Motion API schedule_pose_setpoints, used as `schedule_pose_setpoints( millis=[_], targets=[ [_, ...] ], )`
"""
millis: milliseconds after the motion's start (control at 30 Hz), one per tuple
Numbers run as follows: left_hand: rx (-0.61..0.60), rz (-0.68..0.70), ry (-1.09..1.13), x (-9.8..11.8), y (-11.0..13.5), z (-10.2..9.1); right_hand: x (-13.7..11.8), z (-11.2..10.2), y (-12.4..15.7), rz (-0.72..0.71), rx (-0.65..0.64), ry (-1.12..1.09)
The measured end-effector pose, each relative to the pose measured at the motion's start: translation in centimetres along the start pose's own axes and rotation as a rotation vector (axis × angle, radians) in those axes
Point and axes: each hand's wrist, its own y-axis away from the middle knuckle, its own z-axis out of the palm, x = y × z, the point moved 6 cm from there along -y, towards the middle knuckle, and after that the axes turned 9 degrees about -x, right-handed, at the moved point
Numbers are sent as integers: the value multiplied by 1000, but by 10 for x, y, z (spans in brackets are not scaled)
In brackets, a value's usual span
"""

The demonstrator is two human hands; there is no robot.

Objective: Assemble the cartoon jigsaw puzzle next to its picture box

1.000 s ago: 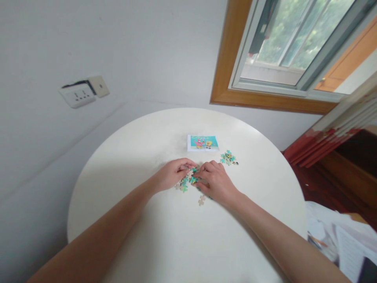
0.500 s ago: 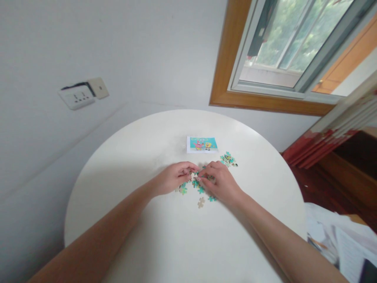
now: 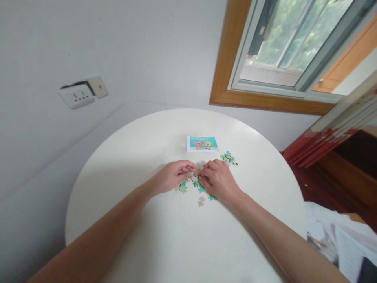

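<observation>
Round white worktop (image 3: 159,239) carries a puzzle pile (image 3: 196,183), one loose piece (image 3: 201,201) on its near side. Left hand (image 3: 172,175) and right hand (image 3: 219,181) flank the pile, equally near; I cannot tell if their bent fingers (image 3: 209,167) pinch anything. Past the pile: a picture card (image 3: 203,144), then a wall (image 3: 141,47).

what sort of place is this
Probably a room in a home: a round white table stands near a brown-framed glass window and a red-and-cream fabric curtain.
</observation>
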Motion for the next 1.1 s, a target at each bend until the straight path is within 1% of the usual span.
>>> schedule_pose_setpoints(
  millis=[100, 200, 300, 433, 600, 667, 767, 867, 967, 1033, 1100],
  targets=[
    [40, 32, -234, 7, 2, -4, 6, -2, 1, 20, 19, -9],
    [8, 119, -470, 18, 6, -3, 11, -4, 2, 41, 22, -12],
    [-27, 175, -602, 22, 8, -1, 13, -5, 4, 45, 7, -5],
    [-28, 171, -696, 20, 9, 1, 13, -6, 6, 33, -2, -44],
    [-13, 165, -733, 18, 8, 5, 8, -5, 6, -26, -34, -84],
    [6, 169, -738, 18, 7, 5, 5, -4, 5, -50, -53, -89],
    [41, 189, -726, 18, 5, 7, 4, -3, 4, -54, -48, -94],
    [76, 195, -684, 19, 4, 8, 4, -1, 4, -55, -24, -146],
    [89, 195, -605, 20, 3, 9, 8, -1, 2, -34, 42, -261],
    [98, 192, -548, 21, 3, 8, 13, -3, 1, -20, 78, -343],
    [130, 175, -511, 22, 3, 3, 25, -9, 0, -10, 119, -395]
  ],
)
